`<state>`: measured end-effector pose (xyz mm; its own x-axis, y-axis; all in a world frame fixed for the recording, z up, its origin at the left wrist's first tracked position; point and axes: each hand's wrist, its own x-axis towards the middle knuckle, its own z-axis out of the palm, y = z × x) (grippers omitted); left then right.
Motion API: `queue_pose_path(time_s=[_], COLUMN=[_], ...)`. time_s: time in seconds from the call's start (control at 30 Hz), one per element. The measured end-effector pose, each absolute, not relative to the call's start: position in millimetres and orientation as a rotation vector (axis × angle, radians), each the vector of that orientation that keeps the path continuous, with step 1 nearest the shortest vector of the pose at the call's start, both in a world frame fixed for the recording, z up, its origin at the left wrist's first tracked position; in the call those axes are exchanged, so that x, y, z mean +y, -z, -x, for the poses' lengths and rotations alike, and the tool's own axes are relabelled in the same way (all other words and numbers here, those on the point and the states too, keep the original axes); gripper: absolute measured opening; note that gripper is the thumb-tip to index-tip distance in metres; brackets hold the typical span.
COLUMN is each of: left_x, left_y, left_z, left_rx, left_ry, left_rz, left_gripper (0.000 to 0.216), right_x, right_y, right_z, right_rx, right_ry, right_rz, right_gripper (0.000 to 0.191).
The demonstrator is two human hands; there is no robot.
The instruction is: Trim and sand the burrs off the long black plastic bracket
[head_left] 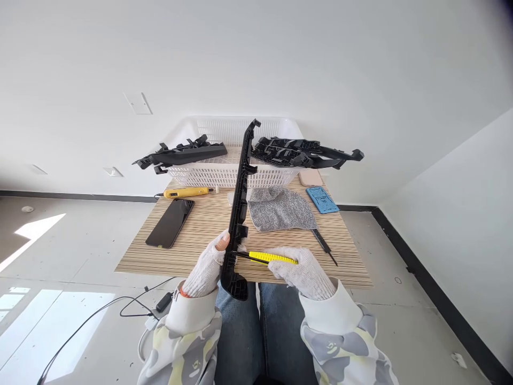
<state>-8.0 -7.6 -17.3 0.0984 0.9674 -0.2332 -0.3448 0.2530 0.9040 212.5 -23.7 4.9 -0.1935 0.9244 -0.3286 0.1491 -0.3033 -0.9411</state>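
Note:
A long black plastic trim part point(241, 208) stands tilted on end over the near edge of the small striped table point(200, 235). My left hand point(208, 267), in a white knit glove, is wrapped round its lower end. My right hand point(302, 270), also gloved, grips a yellow-handled tool point(270, 258) laid level, its dark tip touching the part just above my left fingers.
A white plastic basket point(224, 171) at the table's far side holds more black trim parts point(182, 154) point(304, 152). On the table lie a black phone point(170, 222), a yellow electric screwdriver point(186, 192), a grey glove point(280, 209), a blue card point(321, 199) and a black pick point(324, 246). Cables trail on the floor at left.

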Motion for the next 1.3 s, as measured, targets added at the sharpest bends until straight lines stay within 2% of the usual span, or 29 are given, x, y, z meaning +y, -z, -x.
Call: queue_pose_path(time_s=[0.27,0.5,0.67,1.3], left_x=[-6,-5,-5,-4], left_y=[15,13,16,14], left_z=[8,7,8,3], left_rx=[1.056,1.048,1.019,1.087], left_ry=[-1.138,-1.134,-1.135,-1.168], left_rz=[-0.883,-0.889,-0.889,-0.757], left_gripper=[0.049,0.048,0.049,0.047], right_x=[-22,-24,-27,-22], right_y=[1,5,3,9], right_z=[-212,-216,-212,-215], right_rx=[-1.130,-1.200,-1.177,-1.239], right_ry=[-1.531,-1.505,-1.502,-1.546], right_rz=[1.390,1.423,1.394,1.406], right_gripper=[0.043,0.057,0.049,0.053])
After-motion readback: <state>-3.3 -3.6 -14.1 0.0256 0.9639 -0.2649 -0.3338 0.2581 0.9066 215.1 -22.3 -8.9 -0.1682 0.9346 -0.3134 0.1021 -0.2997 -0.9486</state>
